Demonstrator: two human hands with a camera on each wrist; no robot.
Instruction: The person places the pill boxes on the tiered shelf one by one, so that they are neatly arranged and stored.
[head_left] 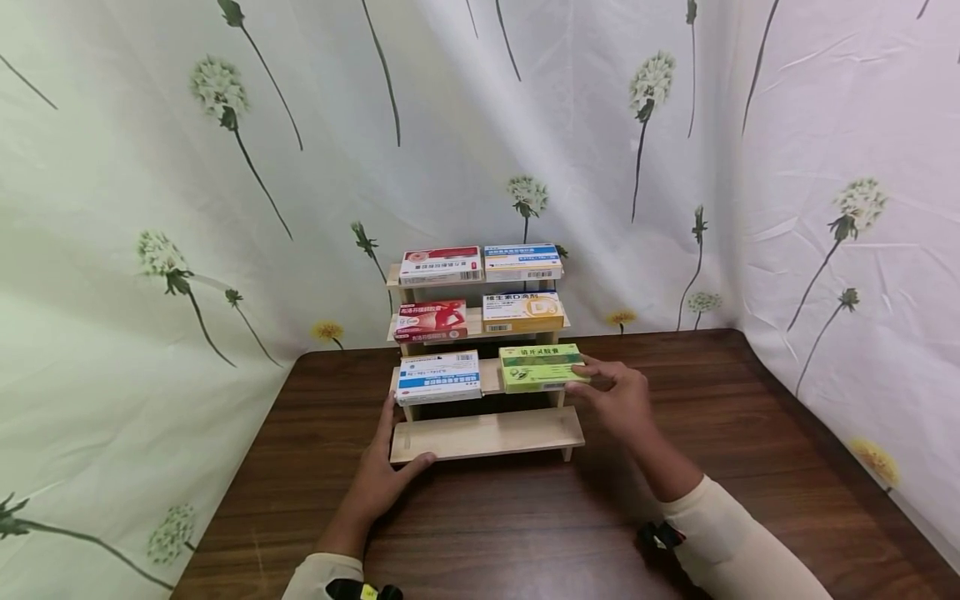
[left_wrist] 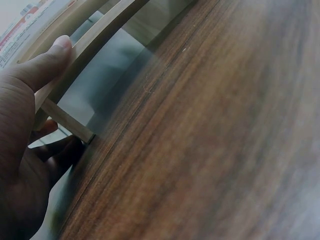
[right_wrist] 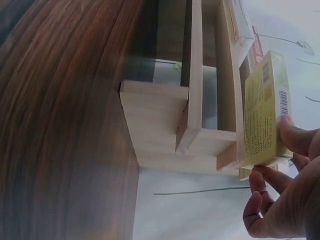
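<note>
A small stepped wooden rack [head_left: 487, 435] bears medicine boxes on its upper tiers. My left hand [head_left: 378, 479] grips the rack's left end, its thumb on the front edge of the lowest step and its fingers round the side. My right hand [head_left: 618, 396] pinches the right end of a green medicine box [head_left: 543, 367] at the right of the second tier from the bottom. In the right wrist view, the thumb is on the green box's barcode side and fingers touch its end. Beside it on that tier lies a blue-and-white medicine box [head_left: 438, 377].
Higher up sit a red box [head_left: 431, 321], a yellow-and-white vitamin D box [head_left: 522, 312], a red-and-white box [head_left: 441, 264] and another blue-and-white box [head_left: 522, 261]. The rack stands on a dark wooden table [head_left: 495, 533]. A flower-patterned curtain [head_left: 450, 192] hangs behind.
</note>
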